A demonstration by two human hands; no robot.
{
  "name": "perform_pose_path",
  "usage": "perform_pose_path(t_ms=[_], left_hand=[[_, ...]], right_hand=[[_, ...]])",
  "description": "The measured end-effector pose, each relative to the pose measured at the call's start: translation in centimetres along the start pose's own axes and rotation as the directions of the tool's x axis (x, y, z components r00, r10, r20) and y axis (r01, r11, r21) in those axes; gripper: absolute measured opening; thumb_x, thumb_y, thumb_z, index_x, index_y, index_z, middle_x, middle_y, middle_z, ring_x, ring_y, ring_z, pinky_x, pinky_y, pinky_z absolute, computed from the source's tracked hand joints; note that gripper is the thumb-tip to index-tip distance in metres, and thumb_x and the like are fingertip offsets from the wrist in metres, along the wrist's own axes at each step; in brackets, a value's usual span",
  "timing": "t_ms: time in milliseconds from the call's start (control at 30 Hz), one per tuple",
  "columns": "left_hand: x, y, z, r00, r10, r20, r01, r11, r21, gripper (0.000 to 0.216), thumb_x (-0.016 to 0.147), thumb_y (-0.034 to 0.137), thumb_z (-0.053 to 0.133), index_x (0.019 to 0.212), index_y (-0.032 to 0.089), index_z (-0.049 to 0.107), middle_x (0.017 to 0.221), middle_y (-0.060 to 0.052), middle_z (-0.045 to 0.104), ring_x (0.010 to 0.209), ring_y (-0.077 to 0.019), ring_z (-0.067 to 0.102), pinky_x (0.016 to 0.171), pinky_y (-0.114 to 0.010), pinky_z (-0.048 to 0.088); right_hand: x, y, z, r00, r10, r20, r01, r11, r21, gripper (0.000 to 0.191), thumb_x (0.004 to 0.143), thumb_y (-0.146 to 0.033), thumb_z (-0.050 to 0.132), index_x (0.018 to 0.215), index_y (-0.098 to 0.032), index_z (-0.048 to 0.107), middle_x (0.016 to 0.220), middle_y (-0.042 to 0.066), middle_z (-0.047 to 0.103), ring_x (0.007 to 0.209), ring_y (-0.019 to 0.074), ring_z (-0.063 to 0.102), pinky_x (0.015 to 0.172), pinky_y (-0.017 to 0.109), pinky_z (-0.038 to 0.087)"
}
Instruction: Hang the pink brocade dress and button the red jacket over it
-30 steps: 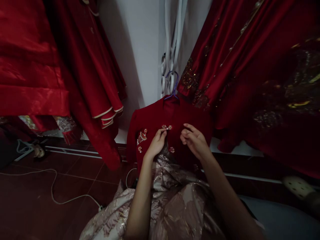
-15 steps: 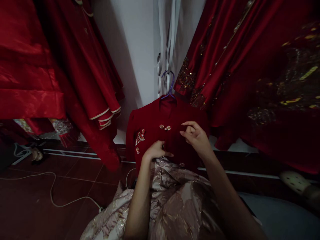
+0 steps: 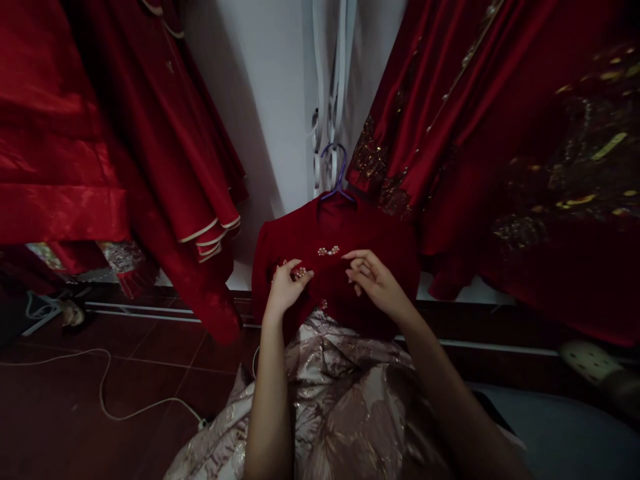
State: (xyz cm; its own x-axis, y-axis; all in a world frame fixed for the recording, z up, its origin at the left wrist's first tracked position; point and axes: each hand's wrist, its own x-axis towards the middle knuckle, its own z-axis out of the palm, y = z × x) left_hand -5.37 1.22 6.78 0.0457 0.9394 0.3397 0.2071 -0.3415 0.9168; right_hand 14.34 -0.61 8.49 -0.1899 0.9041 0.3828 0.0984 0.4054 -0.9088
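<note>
A dark red jacket (image 3: 380, 233) with beaded flower fastenings (image 3: 329, 251) hangs in front of me on a purple hanger (image 3: 340, 177). My left hand (image 3: 289, 285) is at the jacket's left front, thumb and forefinger apart around a beaded ornament (image 3: 300, 272). To the right of the upper fastening, my right hand (image 3: 373, 280) hovers close to the cloth. Its forefinger points left while the other fingers curl in toward the thumb. Anything pinched in them is too small to make out. A lower beaded flower (image 3: 324, 305) shows between my hands.
Shiny patterned cloth (image 3: 350, 400) covers my lap below the jacket. Red garments (image 3: 200, 180) hang at left, and sequined red ones (image 3: 575, 167) at right. A white cable (image 3: 145, 405) crosses the tiled floor. A pale perforated shoe (image 3: 583, 360) stands at the right.
My left hand has moved left and up, from the jacket's middle to the ornament. My right hand has shifted left and slightly down. The lower beaded flower now sits further left and higher.
</note>
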Motion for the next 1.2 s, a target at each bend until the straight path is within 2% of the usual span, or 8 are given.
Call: perform_pose_path(t_ms=[133,200,267,367,567,733,967,1200], left_hand=[[-1.0,1.1,-0.8,0.922,-0.066,0.382,0.147,0.972,-0.186,0.031,0.073,0.037,0.062,0.093,0.013,0.059,0.08,-0.002,0.06,0.067,-0.0099,0.054,0.063,-0.023,0.049],[-1.5,1.5,-1.3,0.876,-0.073,0.476,0.216,0.943,-0.252,0.035,0.074,0.036,0.062,0.102,0.016,0.057,0.083,-0.001,0.059,0.074,-0.0115,0.056,0.067,-0.028,0.052],[-1.7,1.5,-1.8,0.851,-0.074,0.52,0.252,0.926,-0.28,0.036,0.075,0.036,0.061,0.105,0.018,0.056,0.086,-0.001,0.059,0.079,-0.0126,0.058,0.072,-0.031,0.054],[-1.7,0.8,-2.7,0.832,-0.101,0.545,0.267,0.935,-0.234,0.031,0.079,0.036,0.057,0.103,0.017,0.06,0.093,-0.004,0.061,0.084,-0.0132,0.059,0.079,-0.031,0.052],[-1.7,-0.3,-3.2,0.81,-0.183,0.557,0.301,0.945,-0.128,0.038,0.079,0.035,0.057,0.111,0.014,0.057,0.088,-0.007,0.065,0.081,-0.0146,0.062,0.081,-0.033,0.05],[-1.6,-0.4,-3.0,0.806,-0.141,0.574,0.27,0.952,-0.144,0.034,0.078,0.031,0.059,0.108,0.015,0.058,0.095,-0.008,0.063,0.085,-0.0146,0.061,0.084,-0.033,0.048],[-1.7,-1.3,-3.2,0.844,-0.105,0.526,0.276,0.926,-0.259,0.031,0.076,0.021,0.059,0.106,0.017,0.052,0.087,-0.005,0.062,0.081,-0.0119,0.061,0.082,-0.031,0.048],[-1.6,-0.5,-2.4,0.825,-0.175,0.537,0.357,0.899,-0.255,0.046,0.075,0.021,0.06,0.119,0.017,0.045,0.095,-0.009,0.065,0.086,-0.0162,0.065,0.085,-0.036,0.049]], right_hand=[[-0.2,1.1,1.0,0.992,0.08,0.102,-0.078,0.997,-0.024,0.041,0.068,-0.04,0.066,0.096,-0.021,0.045,0.082,-0.001,0.048,0.066,0.0103,0.052,0.047,0.022,0.048],[-0.4,1.5,1.6,0.992,0.093,0.083,-0.088,0.994,-0.06,0.044,0.062,-0.041,0.071,0.089,-0.021,0.043,0.075,-0.003,0.048,0.06,0.0093,0.05,0.047,0.022,0.047],[-0.5,1.6,2.0,0.997,0.073,-0.014,-0.074,0.989,-0.132,0.043,0.059,-0.042,0.073,0.079,-0.021,0.041,0.062,-0.006,0.043,0.052,0.0073,0.044,0.045,0.02,0.042],[-0.7,1.1,2.3,0.996,0.047,-0.072,-0.063,0.969,-0.237,0.037,0.063,-0.044,0.071,0.07,-0.02,0.044,0.055,-0.006,0.041,0.048,0.0064,0.04,0.043,0.019,0.037],[-1.4,1.3,3.5,0.982,0.151,0.11,-0.124,0.969,-0.215,0.035,0.065,-0.045,0.068,0.084,-0.019,0.054,0.068,0.0,0.057,0.055,0.0103,0.055,0.045,0.021,0.043],[-1.3,3.0,4.6,0.991,0.122,0.05,-0.103,0.955,-0.277,0.038,0.062,-0.043,0.07,0.085,-0.019,0.052,0.075,0.001,0.059,0.063,0.0118,0.059,0.057,0.025,0.049],[-1.1,4.7,5.5,0.986,0.152,-0.067,-0.161,0.971,-0.179,0.05,0.06,-0.044,0.072,0.092,-0.018,0.043,0.087,0.005,0.056,0.071,0.0137,0.06,0.061,0.027,0.051],[-0.8,4.0,5.1,0.996,0.091,0.004,-0.09,0.989,-0.113,0.034,0.065,-0.032,0.067,0.087,-0.022,0.043,0.078,-0.001,0.054,0.069,0.0114,0.058,0.062,0.026,0.051]])
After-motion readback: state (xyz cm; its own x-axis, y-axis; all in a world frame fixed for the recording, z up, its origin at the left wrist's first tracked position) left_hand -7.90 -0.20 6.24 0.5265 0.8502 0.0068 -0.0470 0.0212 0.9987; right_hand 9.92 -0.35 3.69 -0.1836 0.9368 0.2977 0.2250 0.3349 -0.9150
